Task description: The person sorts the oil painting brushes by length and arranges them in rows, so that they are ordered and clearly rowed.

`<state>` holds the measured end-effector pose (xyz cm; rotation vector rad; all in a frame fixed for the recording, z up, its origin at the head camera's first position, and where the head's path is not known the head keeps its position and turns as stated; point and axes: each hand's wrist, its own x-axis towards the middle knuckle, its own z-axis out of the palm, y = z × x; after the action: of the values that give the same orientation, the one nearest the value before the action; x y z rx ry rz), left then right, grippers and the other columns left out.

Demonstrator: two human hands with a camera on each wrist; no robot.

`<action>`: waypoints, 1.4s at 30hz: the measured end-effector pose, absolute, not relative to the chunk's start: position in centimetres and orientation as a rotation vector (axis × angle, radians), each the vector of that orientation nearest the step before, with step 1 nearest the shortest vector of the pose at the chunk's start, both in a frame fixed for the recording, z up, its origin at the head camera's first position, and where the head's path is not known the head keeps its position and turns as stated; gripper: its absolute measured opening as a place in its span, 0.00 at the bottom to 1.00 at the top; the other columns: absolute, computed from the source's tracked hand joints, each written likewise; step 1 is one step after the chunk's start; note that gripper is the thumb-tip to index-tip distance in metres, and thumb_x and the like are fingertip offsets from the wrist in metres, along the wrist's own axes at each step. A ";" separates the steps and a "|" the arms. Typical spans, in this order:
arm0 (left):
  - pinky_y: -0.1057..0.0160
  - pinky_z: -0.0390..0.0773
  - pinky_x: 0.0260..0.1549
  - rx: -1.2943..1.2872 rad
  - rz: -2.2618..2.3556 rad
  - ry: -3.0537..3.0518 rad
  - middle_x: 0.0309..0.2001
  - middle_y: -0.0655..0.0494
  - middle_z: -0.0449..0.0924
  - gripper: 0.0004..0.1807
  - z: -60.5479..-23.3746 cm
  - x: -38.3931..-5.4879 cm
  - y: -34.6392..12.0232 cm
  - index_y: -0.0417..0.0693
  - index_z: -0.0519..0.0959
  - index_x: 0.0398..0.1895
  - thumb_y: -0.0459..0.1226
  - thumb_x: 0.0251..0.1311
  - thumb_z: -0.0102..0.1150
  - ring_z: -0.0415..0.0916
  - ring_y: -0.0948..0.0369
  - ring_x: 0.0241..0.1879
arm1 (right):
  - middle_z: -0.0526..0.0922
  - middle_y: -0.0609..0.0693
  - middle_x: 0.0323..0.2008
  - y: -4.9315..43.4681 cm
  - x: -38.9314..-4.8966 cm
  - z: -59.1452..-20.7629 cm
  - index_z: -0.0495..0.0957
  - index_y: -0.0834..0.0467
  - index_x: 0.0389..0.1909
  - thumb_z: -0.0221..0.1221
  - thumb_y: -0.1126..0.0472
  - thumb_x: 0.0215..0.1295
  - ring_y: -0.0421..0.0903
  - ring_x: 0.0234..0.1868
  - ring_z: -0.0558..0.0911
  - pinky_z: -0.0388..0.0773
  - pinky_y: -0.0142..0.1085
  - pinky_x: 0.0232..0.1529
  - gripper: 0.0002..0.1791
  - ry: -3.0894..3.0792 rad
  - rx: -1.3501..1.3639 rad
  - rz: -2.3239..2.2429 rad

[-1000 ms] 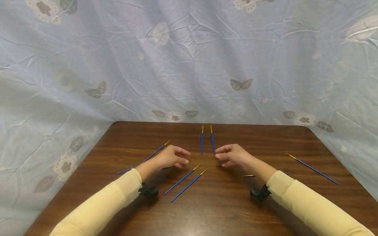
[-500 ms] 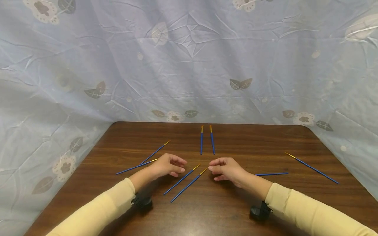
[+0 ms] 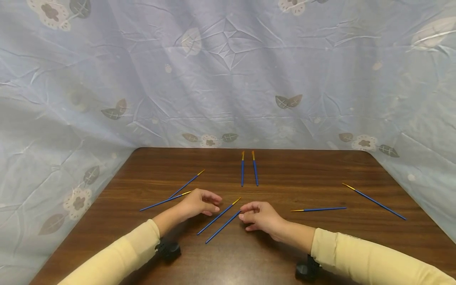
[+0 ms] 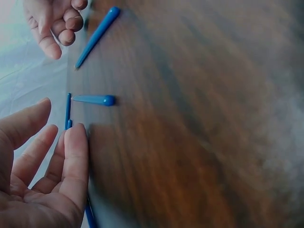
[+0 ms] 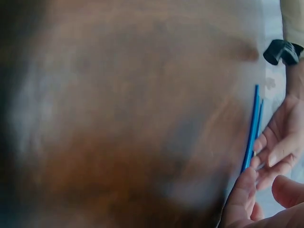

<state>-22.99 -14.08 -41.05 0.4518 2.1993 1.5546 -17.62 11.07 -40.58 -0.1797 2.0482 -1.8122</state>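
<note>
Two paintbrushes with blue handles and gold ends lie slanted side by side mid-table, the left one and the right one. My right hand is at the upper end of the right brush, its fingertips covering the tip. In the right wrist view, the thumb stands apart from the fingers, beside the blue handle. My left hand hovers left of the left brush, fingers loosely bent, with nothing held. The left wrist view shows its thumb spread from the fingers.
Two paintbrushes stand nearly parallel near the table's back edge. Two more lie at left, close together. At right lie a level brush and a slanted one. A patterned curtain surrounds the brown table.
My right hand has moved nearer and leftward from the back brushes to the right middle brush's tip. My left hand has drawn slightly nearer and left. The brushes have not moved.
</note>
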 end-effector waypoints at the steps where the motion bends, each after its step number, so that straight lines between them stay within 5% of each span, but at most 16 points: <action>1: 0.57 0.84 0.38 0.455 1.556 2.201 0.49 0.42 0.82 0.19 -41.1 -23.0 -14.1 0.31 0.79 0.51 0.28 0.56 0.66 0.81 0.54 0.44 | 0.80 0.57 0.42 10.9 -17.6 -40.6 0.73 0.73 0.52 0.63 0.66 0.63 0.48 0.40 0.80 0.84 0.42 0.39 0.20 2.058 -0.185 -1.804; 16: 0.58 0.84 0.37 0.487 1.534 2.244 0.43 0.45 0.83 0.18 -41.8 -22.8 -14.1 0.32 0.81 0.49 0.29 0.55 0.68 0.81 0.54 0.42 | 0.80 0.52 0.27 9.5 -18.3 -41.2 0.76 0.74 0.50 0.63 0.72 0.58 0.42 0.29 0.80 0.84 0.37 0.28 0.18 2.170 -0.288 -1.715; 42: 0.60 0.84 0.35 0.468 1.534 2.271 0.38 0.48 0.82 0.18 -42.2 -22.8 -13.8 0.31 0.82 0.46 0.23 0.49 0.69 0.80 0.58 0.35 | 0.84 0.50 0.31 11.1 -19.7 -40.9 0.84 0.67 0.38 0.66 0.71 0.57 0.44 0.30 0.82 0.83 0.36 0.31 0.08 2.347 -0.556 -1.413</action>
<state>-22.85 -13.77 -42.18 0.4682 2.2712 1.5335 -19.70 11.05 -40.90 -0.5559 2.3467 -1.4128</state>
